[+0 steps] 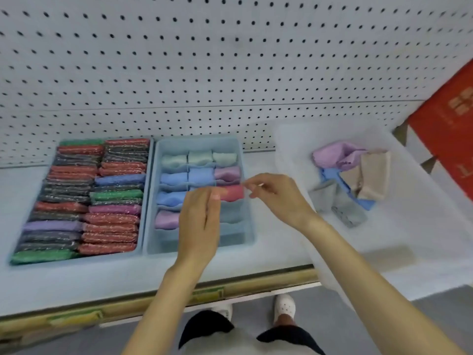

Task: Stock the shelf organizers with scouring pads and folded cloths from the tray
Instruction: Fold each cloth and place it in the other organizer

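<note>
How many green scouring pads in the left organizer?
3 green scouring pads: one at the left column's back, one midway down the right column, one at the left column's front. Blur may hide others among the dark pads.

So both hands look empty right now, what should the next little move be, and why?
Probably the right hand reaches across to the tray and picks up one of the folded cloths lying there. It and the left hand seem to hold nothing, the divided organizer has empty slots at its near right, and several cloths lie in the tray.
</note>
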